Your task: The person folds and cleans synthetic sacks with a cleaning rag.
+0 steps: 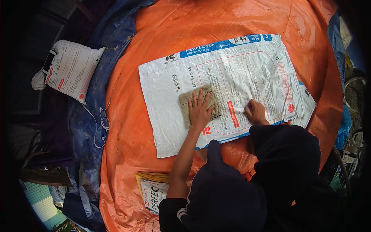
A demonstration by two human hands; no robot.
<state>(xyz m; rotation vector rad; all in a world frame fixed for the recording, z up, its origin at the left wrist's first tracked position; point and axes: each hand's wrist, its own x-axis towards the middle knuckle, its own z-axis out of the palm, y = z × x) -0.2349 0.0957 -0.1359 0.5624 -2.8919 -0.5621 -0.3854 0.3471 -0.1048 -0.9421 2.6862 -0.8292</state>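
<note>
A white printed feed sack [166, 112] with a blue band lies flat in front of me. On its left half rests a folded grey-beige cloth [187, 101]. My left hand [199, 112] lies on that cloth, palm down with the fingers spread. To the right, my right hand [256, 112] rests on the sack's printed side with its fingers curled in. Whatever may be inside those fingers is hidden.
An orange tarp [127, 131] spreads under the sack, with a blue tarp [83, 139] along its left. A filled white bag [73, 69] with a string sits at the upper left. Near my left forearm lie folded sacks [154, 189].
</note>
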